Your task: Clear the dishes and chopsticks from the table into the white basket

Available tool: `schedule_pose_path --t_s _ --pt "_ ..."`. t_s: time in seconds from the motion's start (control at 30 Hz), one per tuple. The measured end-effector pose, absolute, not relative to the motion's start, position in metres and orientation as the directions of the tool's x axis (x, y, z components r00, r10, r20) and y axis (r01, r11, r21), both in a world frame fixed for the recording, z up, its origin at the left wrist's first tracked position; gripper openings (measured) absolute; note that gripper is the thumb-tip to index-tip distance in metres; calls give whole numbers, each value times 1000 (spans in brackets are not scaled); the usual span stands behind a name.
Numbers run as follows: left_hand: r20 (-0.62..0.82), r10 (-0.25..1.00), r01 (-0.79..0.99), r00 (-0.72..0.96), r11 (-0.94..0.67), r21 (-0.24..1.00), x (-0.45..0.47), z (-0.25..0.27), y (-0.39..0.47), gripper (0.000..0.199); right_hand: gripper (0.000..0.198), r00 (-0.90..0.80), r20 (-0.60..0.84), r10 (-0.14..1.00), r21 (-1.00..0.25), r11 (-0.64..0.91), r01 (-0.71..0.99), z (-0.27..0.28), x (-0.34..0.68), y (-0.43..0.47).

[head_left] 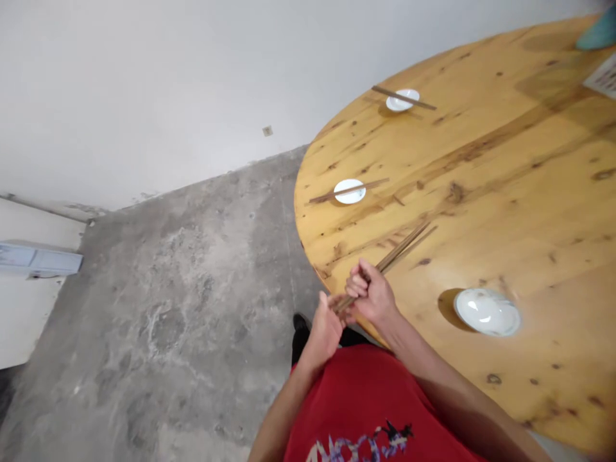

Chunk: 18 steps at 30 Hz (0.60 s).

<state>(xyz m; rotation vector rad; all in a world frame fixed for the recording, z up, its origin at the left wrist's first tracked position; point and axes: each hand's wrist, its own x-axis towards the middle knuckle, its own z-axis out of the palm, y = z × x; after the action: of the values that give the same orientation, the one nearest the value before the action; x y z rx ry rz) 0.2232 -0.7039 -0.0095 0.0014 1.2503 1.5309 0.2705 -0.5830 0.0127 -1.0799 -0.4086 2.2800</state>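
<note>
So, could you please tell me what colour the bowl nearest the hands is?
The bowl is white, seen best in the head view.

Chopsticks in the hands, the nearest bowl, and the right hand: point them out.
chopsticks (407,245), head view, on the bare shafts beyond the fist.
nearest bowl (487,312), head view, on the middle of its inside.
right hand (371,294), head view, on the back of the hand gripping the chopsticks.

The desk (481,192) is made of knotty, lightly glossy wood. The chopsticks (399,250) held over its near edge are of dark matt wood. The near-right dish (487,312) is of glossy white ceramic. The floor (192,289) is finished in rough, mottled concrete.
</note>
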Motion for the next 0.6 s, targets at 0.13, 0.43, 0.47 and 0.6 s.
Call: schedule_pose_path --t_s 0.13,0.43,0.47,0.6 --pt "-637 661 -822 -397 52 567 166 2 -675 69 44 -417 -488 767 -609 -641 -467 30 224 -586" --pt "-579 751 -776 -319 144 614 2 9 -688 63 47 -316 -502 805 -642 -592 -488 23 84 -620" --pt "-571 748 -767 -337 134 627 -16 9 -690 59 44 -254 -536 805 -658 -587 -472 19 76 -616" --pt "-540 753 -664 -375 189 724 -67 3 -685 42 27 55 -615 786 -727 -539 -424 5 57 -584"
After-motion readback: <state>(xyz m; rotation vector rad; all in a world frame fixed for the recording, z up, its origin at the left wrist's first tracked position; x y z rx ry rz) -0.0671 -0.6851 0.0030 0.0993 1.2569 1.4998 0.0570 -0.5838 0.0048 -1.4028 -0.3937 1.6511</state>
